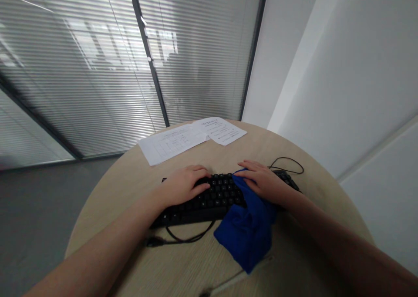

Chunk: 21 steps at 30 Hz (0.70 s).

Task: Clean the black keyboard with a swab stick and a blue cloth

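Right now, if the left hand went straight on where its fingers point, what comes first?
Skimming the keyboard, the left hand would likely meet the right hand and the blue cloth beneath it; depth leaves unclear which comes first.

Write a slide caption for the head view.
Left hand on a black keyboard, right hand on a blue cloth draped over it, papers farther back on the table.
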{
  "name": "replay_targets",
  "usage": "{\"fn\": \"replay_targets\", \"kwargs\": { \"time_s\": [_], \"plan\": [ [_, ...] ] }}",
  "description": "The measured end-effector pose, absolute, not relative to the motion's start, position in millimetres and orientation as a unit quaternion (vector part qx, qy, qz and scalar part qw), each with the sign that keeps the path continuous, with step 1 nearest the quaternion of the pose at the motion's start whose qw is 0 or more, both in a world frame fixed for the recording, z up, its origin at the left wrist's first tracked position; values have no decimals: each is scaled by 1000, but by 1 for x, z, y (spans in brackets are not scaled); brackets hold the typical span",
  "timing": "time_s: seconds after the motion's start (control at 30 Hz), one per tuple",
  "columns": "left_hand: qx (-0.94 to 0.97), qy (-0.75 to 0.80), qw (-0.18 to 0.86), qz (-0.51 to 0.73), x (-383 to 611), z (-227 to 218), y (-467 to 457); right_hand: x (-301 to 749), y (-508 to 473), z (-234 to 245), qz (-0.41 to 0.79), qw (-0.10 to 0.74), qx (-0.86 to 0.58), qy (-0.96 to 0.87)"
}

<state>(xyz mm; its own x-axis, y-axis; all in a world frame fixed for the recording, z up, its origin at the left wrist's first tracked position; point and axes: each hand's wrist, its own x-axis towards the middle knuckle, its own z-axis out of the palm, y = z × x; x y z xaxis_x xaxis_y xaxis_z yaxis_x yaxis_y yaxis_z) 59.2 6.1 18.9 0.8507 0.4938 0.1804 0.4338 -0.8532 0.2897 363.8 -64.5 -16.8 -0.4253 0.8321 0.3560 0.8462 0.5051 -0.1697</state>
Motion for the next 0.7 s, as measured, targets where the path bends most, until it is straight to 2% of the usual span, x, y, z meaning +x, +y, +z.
{"fn": "replay_targets", "kwargs": {
  "time_s": [0.5,0.7],
  "plan": [
    [950,259,129,122,60,17,6,358,-67,-11,-35,184,-525,-830],
    [949,262,123,124,59,15,7,360,-67,-10,-39,188,-495,-847]
  ]
}}
